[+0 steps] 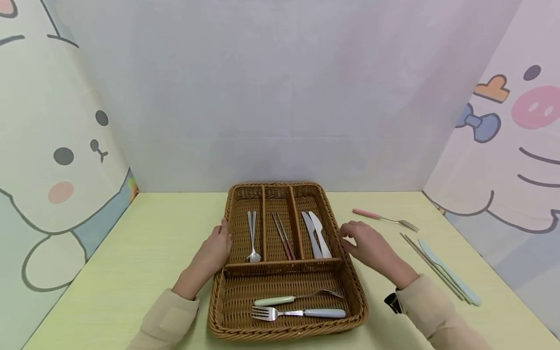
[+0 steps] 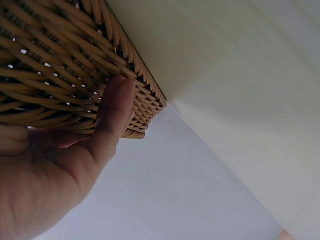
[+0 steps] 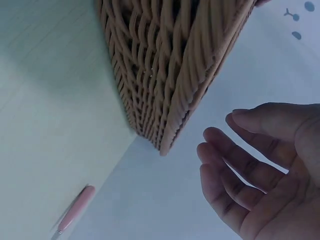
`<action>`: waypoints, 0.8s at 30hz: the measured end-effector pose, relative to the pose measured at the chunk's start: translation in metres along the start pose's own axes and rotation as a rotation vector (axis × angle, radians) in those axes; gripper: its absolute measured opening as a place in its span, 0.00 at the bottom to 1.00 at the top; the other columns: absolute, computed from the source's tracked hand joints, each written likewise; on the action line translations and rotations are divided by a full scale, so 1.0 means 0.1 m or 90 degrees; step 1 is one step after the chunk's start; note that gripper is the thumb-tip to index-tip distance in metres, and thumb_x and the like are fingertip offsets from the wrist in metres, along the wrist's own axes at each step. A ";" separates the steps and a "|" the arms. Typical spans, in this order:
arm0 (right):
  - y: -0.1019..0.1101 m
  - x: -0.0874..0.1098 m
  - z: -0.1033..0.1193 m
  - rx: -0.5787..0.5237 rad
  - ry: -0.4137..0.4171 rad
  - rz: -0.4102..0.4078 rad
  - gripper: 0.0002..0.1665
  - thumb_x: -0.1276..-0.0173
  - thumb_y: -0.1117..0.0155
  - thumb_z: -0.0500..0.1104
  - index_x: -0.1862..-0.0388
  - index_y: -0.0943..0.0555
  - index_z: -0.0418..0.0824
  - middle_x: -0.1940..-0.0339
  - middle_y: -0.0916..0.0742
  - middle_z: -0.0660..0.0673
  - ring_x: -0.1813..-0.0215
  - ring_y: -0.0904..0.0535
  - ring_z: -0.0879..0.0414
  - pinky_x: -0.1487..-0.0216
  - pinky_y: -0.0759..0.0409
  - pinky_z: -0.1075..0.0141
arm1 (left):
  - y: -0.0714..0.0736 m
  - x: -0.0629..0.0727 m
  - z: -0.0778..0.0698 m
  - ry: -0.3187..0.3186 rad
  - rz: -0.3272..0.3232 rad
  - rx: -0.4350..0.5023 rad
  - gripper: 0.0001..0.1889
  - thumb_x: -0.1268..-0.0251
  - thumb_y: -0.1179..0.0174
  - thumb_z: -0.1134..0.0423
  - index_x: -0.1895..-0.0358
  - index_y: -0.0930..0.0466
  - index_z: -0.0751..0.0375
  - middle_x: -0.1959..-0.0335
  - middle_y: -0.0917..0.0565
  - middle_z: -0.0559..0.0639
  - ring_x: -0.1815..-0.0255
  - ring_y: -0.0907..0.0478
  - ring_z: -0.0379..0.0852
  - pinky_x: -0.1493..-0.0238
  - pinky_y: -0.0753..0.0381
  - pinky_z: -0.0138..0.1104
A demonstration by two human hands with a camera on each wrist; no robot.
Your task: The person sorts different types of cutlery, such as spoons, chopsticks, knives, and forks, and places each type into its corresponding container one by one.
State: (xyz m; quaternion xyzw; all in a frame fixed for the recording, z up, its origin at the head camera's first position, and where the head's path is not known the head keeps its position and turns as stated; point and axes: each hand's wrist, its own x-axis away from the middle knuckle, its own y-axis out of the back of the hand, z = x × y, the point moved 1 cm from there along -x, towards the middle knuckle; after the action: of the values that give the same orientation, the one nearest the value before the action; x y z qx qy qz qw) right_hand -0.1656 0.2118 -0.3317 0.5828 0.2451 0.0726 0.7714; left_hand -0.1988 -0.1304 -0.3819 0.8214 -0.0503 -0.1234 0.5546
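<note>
A brown woven cutlery basket [image 1: 288, 334] lies on the table. My left hand [image 1: 213, 252] holds its left rim; in the left wrist view the thumb [image 2: 112, 112] presses against the outer wall and the other fingers are partly hidden at the rim. Beside the right rim hovers my right hand [image 1: 367, 243], its fingers [image 3: 235, 182] loosely bent and nothing in them. Spoons [image 1: 253, 256] lie in the back left compartment, chopsticks [image 1: 283, 236] in the middle one, and two knives [image 1: 321, 236] in the right one. The front compartment holds a green-handled fork [image 1: 275, 301] and a blue-grey-handled fork [image 1: 323, 313].
To the basket's right, a pink-handled fork [image 1: 366, 213] lies toward the back of the table [image 1: 131, 272]. Nearer the right edge are a pair of chopsticks [image 1: 430, 265] and a pale green knife [image 1: 455, 277], side by side. A pale curtain [image 1: 280, 97] stands behind.
</note>
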 end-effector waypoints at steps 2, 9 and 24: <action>-0.01 -0.04 -0.10 -0.014 -0.009 0.005 0.07 0.46 0.36 0.31 0.68 0.19 0.39 0.69 0.16 0.46 0.65 0.20 0.51 0.65 0.22 0.61 | 0.00 0.00 0.00 0.003 0.001 0.002 0.28 0.29 0.60 0.66 0.34 0.52 0.82 0.46 0.30 0.75 0.77 0.24 0.49 0.80 0.27 0.34; -0.06 -0.16 -0.39 -0.048 -0.031 -0.003 0.06 0.46 0.39 0.28 0.69 0.20 0.35 0.69 0.16 0.41 0.67 0.20 0.50 0.65 0.22 0.60 | 0.00 0.00 -0.01 0.003 -0.002 0.006 0.27 0.30 0.60 0.66 0.34 0.51 0.82 0.47 0.30 0.75 0.75 0.23 0.50 0.79 0.25 0.34; -0.14 -0.29 -0.93 -0.028 -0.153 0.017 0.11 0.43 0.47 0.29 0.61 0.23 0.27 0.63 0.18 0.31 0.68 0.24 0.46 0.71 0.27 0.57 | 0.00 0.01 -0.01 -0.003 -0.010 0.009 0.27 0.30 0.59 0.66 0.34 0.50 0.82 0.48 0.29 0.75 0.78 0.26 0.46 0.81 0.29 0.32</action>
State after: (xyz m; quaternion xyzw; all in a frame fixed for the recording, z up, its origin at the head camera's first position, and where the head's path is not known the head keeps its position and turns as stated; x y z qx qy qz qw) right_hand -0.2366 0.2767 -0.3548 0.5733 0.1410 0.0180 0.8069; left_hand -0.1980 -0.1298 -0.3816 0.8252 -0.0462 -0.1296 0.5478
